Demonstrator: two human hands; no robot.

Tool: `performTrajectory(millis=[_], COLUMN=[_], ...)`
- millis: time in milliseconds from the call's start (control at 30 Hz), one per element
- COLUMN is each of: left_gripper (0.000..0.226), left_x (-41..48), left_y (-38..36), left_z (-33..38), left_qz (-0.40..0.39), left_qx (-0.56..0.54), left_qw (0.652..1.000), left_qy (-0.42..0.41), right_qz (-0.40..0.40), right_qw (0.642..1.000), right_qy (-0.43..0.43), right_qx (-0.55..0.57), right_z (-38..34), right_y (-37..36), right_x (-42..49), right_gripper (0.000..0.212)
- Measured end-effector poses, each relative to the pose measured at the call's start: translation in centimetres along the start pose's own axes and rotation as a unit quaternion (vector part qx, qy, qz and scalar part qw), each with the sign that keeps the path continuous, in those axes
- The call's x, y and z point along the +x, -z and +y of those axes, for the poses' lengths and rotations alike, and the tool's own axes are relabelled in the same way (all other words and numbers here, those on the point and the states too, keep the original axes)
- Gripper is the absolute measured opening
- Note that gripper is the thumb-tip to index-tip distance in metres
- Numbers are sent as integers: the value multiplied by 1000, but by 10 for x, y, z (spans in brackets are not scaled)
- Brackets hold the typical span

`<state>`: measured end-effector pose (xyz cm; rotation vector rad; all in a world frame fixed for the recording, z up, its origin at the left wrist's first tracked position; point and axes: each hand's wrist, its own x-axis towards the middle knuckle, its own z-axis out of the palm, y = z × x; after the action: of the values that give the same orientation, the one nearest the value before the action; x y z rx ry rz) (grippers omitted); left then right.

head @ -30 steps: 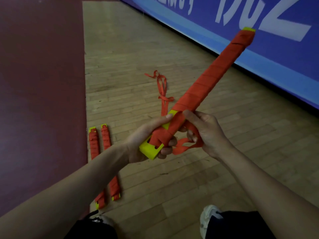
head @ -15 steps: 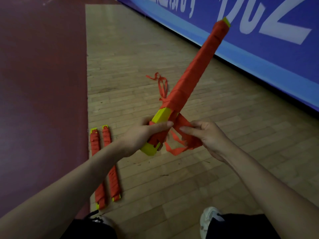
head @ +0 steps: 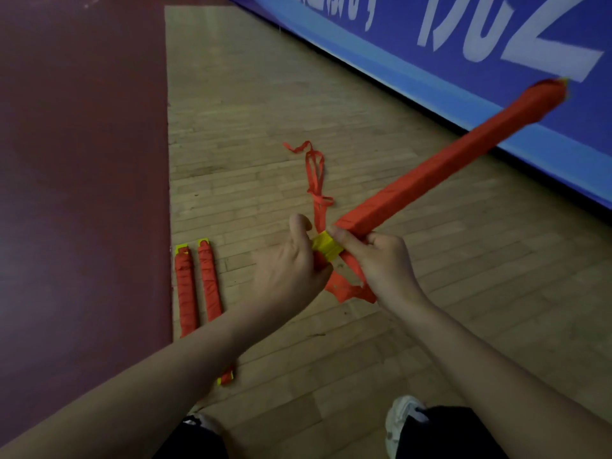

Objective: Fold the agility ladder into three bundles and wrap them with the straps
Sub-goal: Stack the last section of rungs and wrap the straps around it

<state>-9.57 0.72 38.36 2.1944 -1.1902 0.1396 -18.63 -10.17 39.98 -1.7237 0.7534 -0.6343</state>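
Done: one orange strap-wrapped ladder bundle with yellow plastic ends (head: 185, 293) and a second orange bundle (head: 209, 283) are laid side by side on the wooden floor (head: 251, 94).
Left hand (head: 291, 270): its grip is curled round the near end of the long orange third bundle (head: 430, 170), which is held in the air.
Loose orange strap (head: 314, 173): seen lying on the floor beyond the hands.
Right hand (head: 381, 263): its grip is closed round the third bundle, just past a bare yellow patch (head: 326, 248).
Remaining: judged to be the hanging strap tail (head: 347, 291), to be wound over that patch and secured.

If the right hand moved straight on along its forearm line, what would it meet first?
The right hand would probably meet the left hand first, just across the end of the bundle that both hold; depth is unclear.
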Motion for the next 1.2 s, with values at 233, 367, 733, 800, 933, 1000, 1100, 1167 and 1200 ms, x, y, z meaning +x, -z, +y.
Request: performTrajectory(millis=[233,367,733,800,933,1000,1100,1167,1200], left_gripper=[65,37,12,19,22,21,18,18,16], left_x=[1,17,12,12,10,11,14,14,14], left_y=[-4,24,35,33,30,30,30,30,30], left_z=[1,0,0,-3,-7,-8,-10,-10,-9], left_qz=[-60,-210,-293,-280,-264,-254,-223,-202,-193], left_qx=[-63,-400,-596,-578,-559,-554,-548,-542,-537], left_qw=[996,885,736,756,776,783,798,808,813], left_qy=[-10,113,134,124,126,123,117,116,116], right_qz=[-10,-73,-152,-158,-125,-120,-147,-147,-144], right_qw=[992,982,971,975,986,987,984,984,985], right_qy=[-37,-22,5,4,-17,-34,-49,-48,-44], right_qx=[120,174,184,157,105,99,91,86,84], right_z=[0,-9,-16,-12,-4,0,4,6,6], right_y=[3,9,21,21,19,20,22,23,23], right_x=[3,4,10,12,14,15,15,15,16], right_gripper=[24,10,28,32,39,47,39,33,32])
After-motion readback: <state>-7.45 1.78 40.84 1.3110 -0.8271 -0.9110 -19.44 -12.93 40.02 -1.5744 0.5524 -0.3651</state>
